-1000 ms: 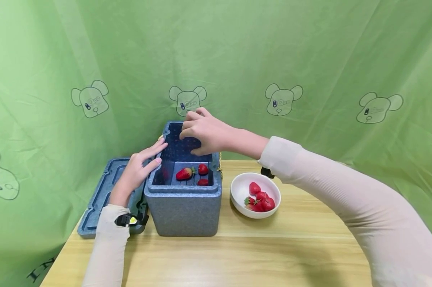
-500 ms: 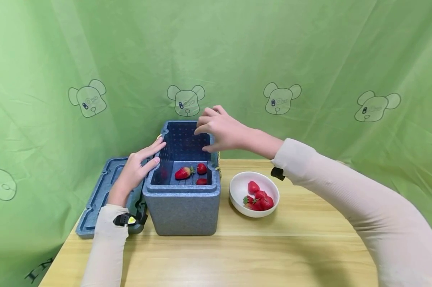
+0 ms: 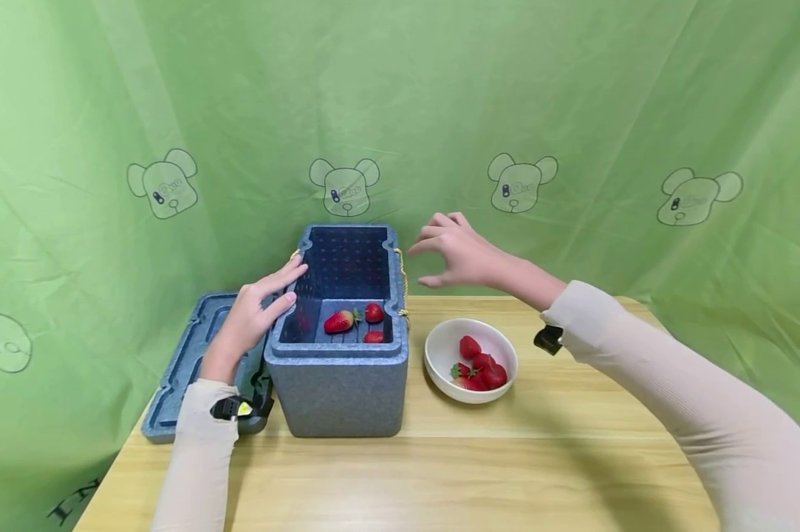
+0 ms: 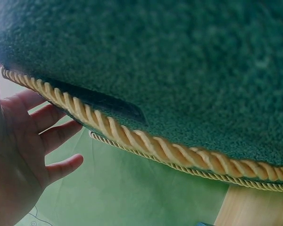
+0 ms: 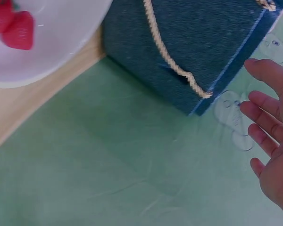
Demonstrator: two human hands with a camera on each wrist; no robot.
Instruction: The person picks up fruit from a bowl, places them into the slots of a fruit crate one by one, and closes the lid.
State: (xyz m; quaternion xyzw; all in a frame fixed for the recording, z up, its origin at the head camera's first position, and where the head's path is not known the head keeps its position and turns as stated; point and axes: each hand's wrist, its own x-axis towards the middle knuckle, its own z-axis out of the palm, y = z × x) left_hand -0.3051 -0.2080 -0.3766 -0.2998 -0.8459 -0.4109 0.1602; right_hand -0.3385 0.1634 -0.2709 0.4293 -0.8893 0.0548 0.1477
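Observation:
My left hand (image 3: 253,314) rests on the left rim of a grey-blue foam cooler box (image 3: 338,395), fingers extended along the edge. In the left wrist view its fingers lie beside the box wall and a twisted yellow rope (image 4: 132,136). Past the box's right side, my right hand (image 3: 462,253) hovers in the air with loosely bent fingers and nothing in them. Inside the box lie a strawberry with green leaves (image 3: 339,321) and two more red ones, one partly hidden by the front wall. A white bowl (image 3: 442,347) right of the box holds several strawberries (image 3: 482,369).
The box's lid (image 3: 193,355) lies on the wooden table (image 3: 439,480) to the left, partly behind my left forearm. A rope handle (image 3: 402,284) hangs on the box's right side. A green printed curtain (image 3: 426,89) surrounds the table's back and sides.
My right hand has moved right, from above the box's interior to beyond its right rim. My left hand stays on the left rim. The visible strawberries have kept their places.

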